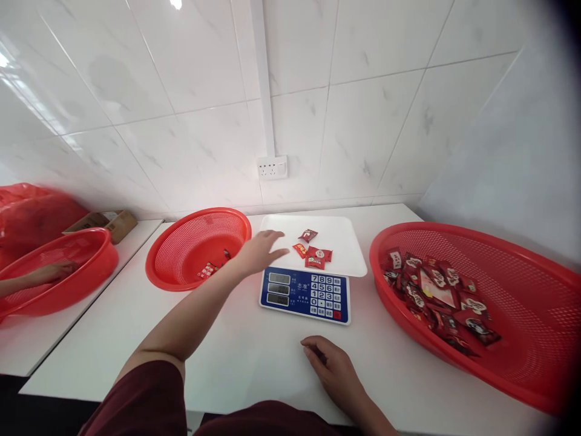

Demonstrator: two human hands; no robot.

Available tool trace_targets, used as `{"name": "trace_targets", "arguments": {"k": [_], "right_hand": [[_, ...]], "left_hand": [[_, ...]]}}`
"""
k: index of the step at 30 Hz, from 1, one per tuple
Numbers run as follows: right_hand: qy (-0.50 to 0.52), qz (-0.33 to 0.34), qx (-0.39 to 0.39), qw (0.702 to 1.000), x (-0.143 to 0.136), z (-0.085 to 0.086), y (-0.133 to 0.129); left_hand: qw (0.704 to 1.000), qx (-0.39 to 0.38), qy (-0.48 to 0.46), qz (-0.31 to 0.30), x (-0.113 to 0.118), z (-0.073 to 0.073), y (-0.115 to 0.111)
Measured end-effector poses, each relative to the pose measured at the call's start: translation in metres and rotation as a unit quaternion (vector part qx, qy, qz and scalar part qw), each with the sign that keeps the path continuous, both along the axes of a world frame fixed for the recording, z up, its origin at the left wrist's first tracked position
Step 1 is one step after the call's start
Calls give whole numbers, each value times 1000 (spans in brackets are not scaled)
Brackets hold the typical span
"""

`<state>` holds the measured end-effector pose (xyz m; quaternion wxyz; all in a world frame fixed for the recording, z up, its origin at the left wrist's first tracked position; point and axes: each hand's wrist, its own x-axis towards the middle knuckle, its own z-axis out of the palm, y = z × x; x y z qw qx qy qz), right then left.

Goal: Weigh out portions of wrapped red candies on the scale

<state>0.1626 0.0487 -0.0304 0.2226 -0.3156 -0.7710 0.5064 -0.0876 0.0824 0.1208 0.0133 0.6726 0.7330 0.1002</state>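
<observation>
My left hand hovers over the left side of the white weighing tray, open, with thumb and fingers apart and nothing held. Just right of its fingertips lie several small red wrapped snack packets, with a darker red packet behind them. Below the tray is the blue scale panel with its displays and keypad. My right hand rests on the table in front of the scale, fingers loosely curled and nothing visible in them.
A red mesh basket with a few packets stands left. A larger red basket with many packets stands right. Far left, another person's hand reaches into a red basket, near a cardboard box and red bag.
</observation>
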Motion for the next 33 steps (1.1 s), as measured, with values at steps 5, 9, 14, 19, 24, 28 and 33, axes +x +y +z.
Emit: {"name": "trace_targets", "arguments": {"k": [5, 9, 14, 19, 24, 28, 33], "right_hand": [[-12, -15, -8, 1000, -1, -4, -1], [-2, -32, -21, 999, -1, -7, -3], [-4, -20, -20, 1000, -2, -8, -3], [-12, -3, -11, 1000, -1, -5, 0], [-20, -5, -18, 1000, -1, -2, 0], [-15, -8, -26, 1000, 0, 0, -2], [-15, -13, -32, 999, -1, -1, -3]], "left_hand": [[989, -41, -8, -144, 38, -24, 51], [980, -73, 15, -186, 43, -35, 81], [975, -55, 59, -209, 43, -44, 93], [975, -20, 101, -197, 44, -45, 98], [973, -13, 123, -197, 44, -44, 104], [977, 0, 120, -175, 42, -42, 110], [990, 47, 103, -86, 27, -24, 109]]}}
